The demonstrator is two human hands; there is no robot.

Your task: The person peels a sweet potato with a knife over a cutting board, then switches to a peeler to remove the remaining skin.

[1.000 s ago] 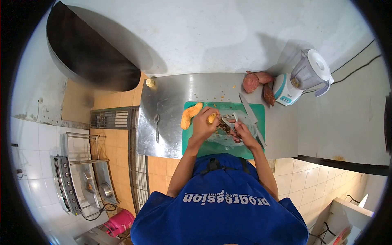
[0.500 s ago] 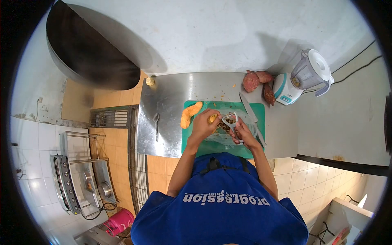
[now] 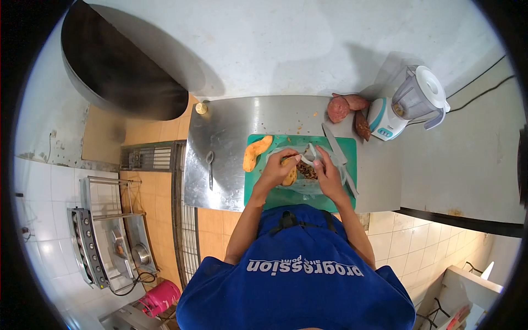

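Note:
My left hand is closed on an orange, peeled-looking sweet potato, its fingertips up by the peeler head. My right hand grips a white peeler, held close to the left fingers. Below both hands a clear plastic bag with dark peelings lies on the green cutting board. Another peeled sweet potato rests on the board's left edge. Along the right side lies a knife, its lower part beside the bag.
Unpeeled sweet potatoes sit at the back of the steel table, next to a blender. A spoon lies on the left, and a small yellowish piece is at the far left corner. Scraps dot the steel behind the board.
The peeler has turned and shifted up slightly. My left hand has tipped the sweet potato lower, so more of it shows, and my right fingers have moved up the peeler.

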